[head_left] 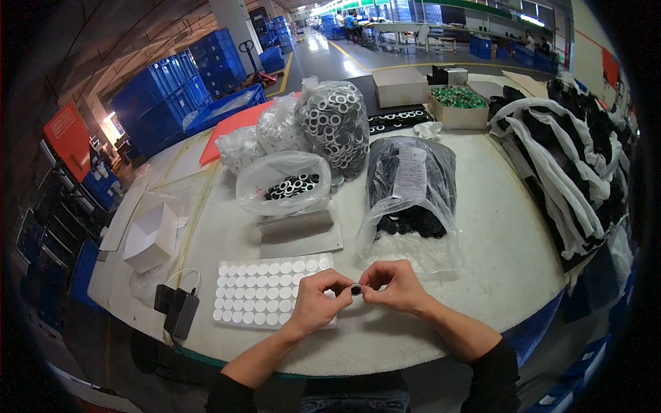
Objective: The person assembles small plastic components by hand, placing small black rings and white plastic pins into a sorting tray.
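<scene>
Between the fingertips of my left hand [318, 300] and my right hand [395, 286] is a small ring [356, 290], dark in the middle with a lighter rim. Both hands pinch it from opposite sides, above the near part of the table. Beside and partly under my left hand lies a white tray [256, 290] with rows of round white discs. Beyond it, an open clear bag [284, 184] holds black and white rings. Farther right, another open clear bag [411, 180] with a paper label contains small black parts, some showing at its mouth.
Full bags of rings [334, 127] stand behind the open one, next to a metal stand [300, 232]. A white box [151, 237] and a black power adapter [180, 311] are at left. At the back right sit a box of green parts [458, 107] and piled black-and-white material [561, 165].
</scene>
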Motion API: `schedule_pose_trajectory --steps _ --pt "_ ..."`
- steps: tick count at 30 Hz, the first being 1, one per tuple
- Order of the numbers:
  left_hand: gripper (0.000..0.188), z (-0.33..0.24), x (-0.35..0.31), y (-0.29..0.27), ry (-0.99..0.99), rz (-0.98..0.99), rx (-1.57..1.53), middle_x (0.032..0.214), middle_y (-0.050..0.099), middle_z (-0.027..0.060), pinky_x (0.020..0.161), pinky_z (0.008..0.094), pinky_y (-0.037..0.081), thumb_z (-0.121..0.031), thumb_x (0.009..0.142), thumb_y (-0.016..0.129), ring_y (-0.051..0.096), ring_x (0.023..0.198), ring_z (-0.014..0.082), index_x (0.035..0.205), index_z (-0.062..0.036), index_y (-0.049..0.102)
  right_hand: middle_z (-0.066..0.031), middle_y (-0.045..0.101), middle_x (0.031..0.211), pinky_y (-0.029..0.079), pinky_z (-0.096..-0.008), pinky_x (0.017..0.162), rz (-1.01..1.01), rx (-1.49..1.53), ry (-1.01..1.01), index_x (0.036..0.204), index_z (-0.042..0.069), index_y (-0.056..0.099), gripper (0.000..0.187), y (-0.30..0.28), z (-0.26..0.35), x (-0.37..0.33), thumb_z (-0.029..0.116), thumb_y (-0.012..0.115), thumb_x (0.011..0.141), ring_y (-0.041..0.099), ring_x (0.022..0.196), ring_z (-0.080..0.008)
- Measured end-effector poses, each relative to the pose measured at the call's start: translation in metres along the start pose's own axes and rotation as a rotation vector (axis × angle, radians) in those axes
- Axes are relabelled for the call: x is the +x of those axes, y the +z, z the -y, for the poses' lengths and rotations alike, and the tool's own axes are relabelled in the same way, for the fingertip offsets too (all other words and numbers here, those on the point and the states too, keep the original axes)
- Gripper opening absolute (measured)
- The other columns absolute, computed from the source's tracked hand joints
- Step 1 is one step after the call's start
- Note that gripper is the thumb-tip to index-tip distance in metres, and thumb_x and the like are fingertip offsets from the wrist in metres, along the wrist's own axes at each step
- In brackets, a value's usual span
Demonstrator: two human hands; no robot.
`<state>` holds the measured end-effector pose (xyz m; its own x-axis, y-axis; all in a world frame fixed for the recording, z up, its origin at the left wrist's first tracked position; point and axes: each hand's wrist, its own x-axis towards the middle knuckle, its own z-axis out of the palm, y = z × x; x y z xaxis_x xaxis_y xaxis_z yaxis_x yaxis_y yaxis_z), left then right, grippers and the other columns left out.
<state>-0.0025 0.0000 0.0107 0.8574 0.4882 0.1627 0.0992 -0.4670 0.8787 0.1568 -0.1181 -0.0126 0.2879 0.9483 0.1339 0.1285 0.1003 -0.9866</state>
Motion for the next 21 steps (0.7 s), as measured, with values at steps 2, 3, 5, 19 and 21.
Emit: schedule_pose_trajectory --steps 2,3,5,19,21 --pt "0.014 0.01 0.001 0.0 -0.013 0.013 -0.149 0.079 0.065 0.0054 0.067 0.0236 0.048 -0.006 0.079 0.067 0.059 0.071 0.0106 0.09 0.0033 0.066 -0.0016 0.065 0.076 0.049 -0.0205 0.064 0.036 -0.021 0.021 0.084 -0.002 0.064 0.013 0.0 0.0 0.0 0.007 0.069 0.077 0.06 0.069 -0.0059" --pt "0.014 0.013 0.002 0.0 -0.022 0.027 -0.298 0.076 0.065 0.0056 0.062 0.0233 0.047 -0.008 0.08 0.066 0.058 0.065 0.0107 0.089 0.003 0.067 -0.0015 0.065 0.075 0.049 -0.0204 0.063 0.029 0.04 0.031 0.085 -0.002 0.063 0.013 0.001 -0.003 -0.001 0.006 0.069 0.077 0.059 0.068 -0.0058" --pt "0.014 0.006 0.004 -0.002 -0.166 0.052 -0.43 0.076 0.065 0.0058 0.062 0.0236 0.047 -0.008 0.081 0.065 0.058 0.065 0.0111 0.09 0.003 0.067 -0.0014 0.064 0.075 0.048 -0.0202 0.062 0.024 0.1 0.038 0.086 -0.002 0.063 0.013 0.003 -0.01 0.0 0.005 0.068 0.077 0.059 0.067 -0.0057" --pt "0.017 0.017 0.005 0.003 -0.24 0.121 -0.493 0.08 0.064 0.0054 0.062 0.0234 0.048 -0.014 0.089 0.061 0.059 0.068 0.0097 0.093 0.0023 0.064 -0.0028 0.061 0.073 0.047 -0.0212 0.056 -0.061 0.005 0.034 0.088 -0.001 0.059 0.019 0.01 -0.012 0.004 0.017 0.059 0.091 0.057 0.062 -0.0072" --pt "0.017 0.021 0.005 0.006 -0.281 0.08 -0.613 0.082 0.064 0.0069 0.066 0.0243 0.052 -0.014 0.089 0.06 0.062 0.072 0.0121 0.094 0.0027 0.063 -0.0032 0.062 0.074 0.046 -0.0218 0.055 -0.114 0.113 0.023 0.087 -0.001 0.059 0.019 0.016 -0.01 0.004 0.017 0.059 0.091 0.057 0.062 -0.0073"
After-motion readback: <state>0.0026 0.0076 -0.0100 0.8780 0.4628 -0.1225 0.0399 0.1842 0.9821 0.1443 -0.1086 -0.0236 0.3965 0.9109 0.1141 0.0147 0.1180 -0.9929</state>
